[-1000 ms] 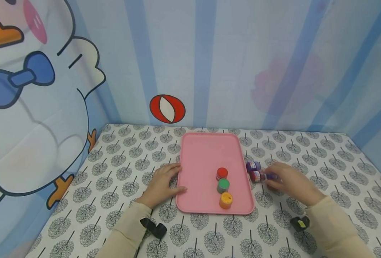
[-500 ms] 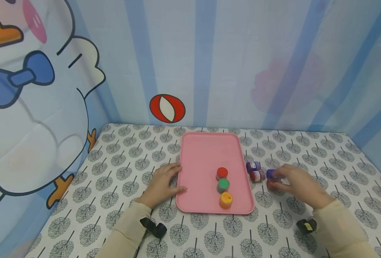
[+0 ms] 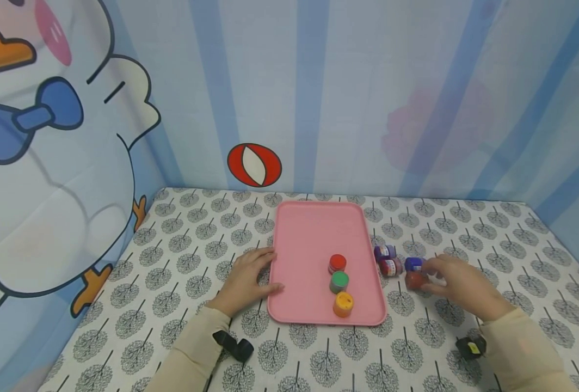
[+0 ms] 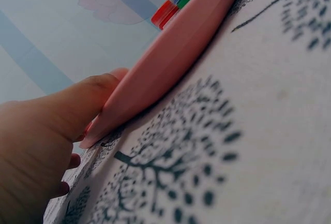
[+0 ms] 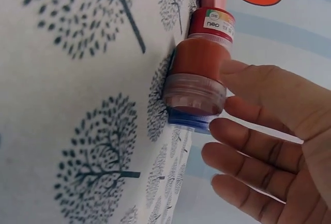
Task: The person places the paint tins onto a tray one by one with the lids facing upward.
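My right hand [image 3: 466,283] is at the right ends of two paint jars lying on their sides, one blue [image 3: 413,264] and one brownish red [image 3: 415,281]. In the right wrist view the thumb overlaps the brownish-red jar's side, while the other fingers are spread and loosely bent; whether the thumb touches is unclear. A red jar [image 3: 390,267] and a purple jar [image 3: 385,252] lie farther left, by the pink tray [image 3: 314,228]. My left hand [image 3: 242,280] rests at the tray's left rim, thumb over the edge. Jars with red [image 3: 337,261], green [image 3: 339,280] and orange [image 3: 344,301] tops stand in the tray.
A tree-patterned cloth [image 3: 182,288] covers the table. Behind it hangs a striped blue backdrop [image 3: 348,109] with a cartoon bird [image 3: 49,190] at the left. Black wrist devices sit near both sleeves.
The right hand has drawn back to the right, bringing the blue and brownish-red jars into view beside the red and purple ones. The left hand and tray have not moved.
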`<state>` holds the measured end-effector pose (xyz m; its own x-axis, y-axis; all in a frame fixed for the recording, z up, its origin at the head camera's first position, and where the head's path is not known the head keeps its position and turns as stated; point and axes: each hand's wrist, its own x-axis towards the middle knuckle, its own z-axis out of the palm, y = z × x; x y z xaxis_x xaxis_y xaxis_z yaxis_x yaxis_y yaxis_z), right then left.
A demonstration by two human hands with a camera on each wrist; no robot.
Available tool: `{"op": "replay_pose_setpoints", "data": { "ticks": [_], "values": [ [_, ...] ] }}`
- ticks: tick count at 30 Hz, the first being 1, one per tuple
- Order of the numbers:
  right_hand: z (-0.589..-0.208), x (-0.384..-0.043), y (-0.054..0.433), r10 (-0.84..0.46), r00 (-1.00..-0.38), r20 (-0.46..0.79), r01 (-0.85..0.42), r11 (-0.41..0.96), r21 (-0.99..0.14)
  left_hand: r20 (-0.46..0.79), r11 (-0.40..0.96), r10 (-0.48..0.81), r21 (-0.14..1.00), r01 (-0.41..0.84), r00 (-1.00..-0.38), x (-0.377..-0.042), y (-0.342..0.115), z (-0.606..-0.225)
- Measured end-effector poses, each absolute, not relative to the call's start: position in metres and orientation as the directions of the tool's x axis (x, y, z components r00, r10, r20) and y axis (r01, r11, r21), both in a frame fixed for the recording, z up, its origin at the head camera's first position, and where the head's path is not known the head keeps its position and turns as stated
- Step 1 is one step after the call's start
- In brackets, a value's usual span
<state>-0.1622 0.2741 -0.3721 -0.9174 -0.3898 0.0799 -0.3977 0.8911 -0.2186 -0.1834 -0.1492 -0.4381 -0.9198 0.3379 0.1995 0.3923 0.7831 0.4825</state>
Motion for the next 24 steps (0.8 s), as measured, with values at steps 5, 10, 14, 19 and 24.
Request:
{"op": "replay_pose_setpoints", "data": {
  "ticks": [5, 10, 14, 19, 24],
  "values": [
    [-0.374, -0.162, 0.276, -0.373, -0.926, 0.051, -0.375, 0.902, -0.215, 0.205, 0.779, 0.338, 0.486, 0.395, -0.919, -0.183, -0.149, -0.437],
    [-0.377, -0.163, 0.276, -0.352, -0.936, 0.032, -0.349, 0.908, -0.232, 0.207, 0.778, 0.336, 0.488, 0.395, -0.919, -0.183, -0.149, -0.437],
    [-0.379, -0.164, 0.275, -0.338, -0.941, 0.011, -0.329, 0.908, -0.258, 0.207, 0.778, 0.336, 0.489, 0.395, -0.919, -0.183, -0.149, -0.437],
    [-0.383, -0.164, 0.273, -0.333, -0.943, 0.006, -0.323, 0.91, -0.26, 0.205, 0.78, 0.337, 0.485, 0.395, -0.919, -0.183, -0.149, -0.438],
    [-0.385, -0.162, 0.272, -0.336, -0.941, 0.042, -0.336, 0.911, -0.24, 0.209, 0.781, 0.34, 0.481, 0.399, -0.917, -0.183, -0.149, -0.438]
  ]
}}
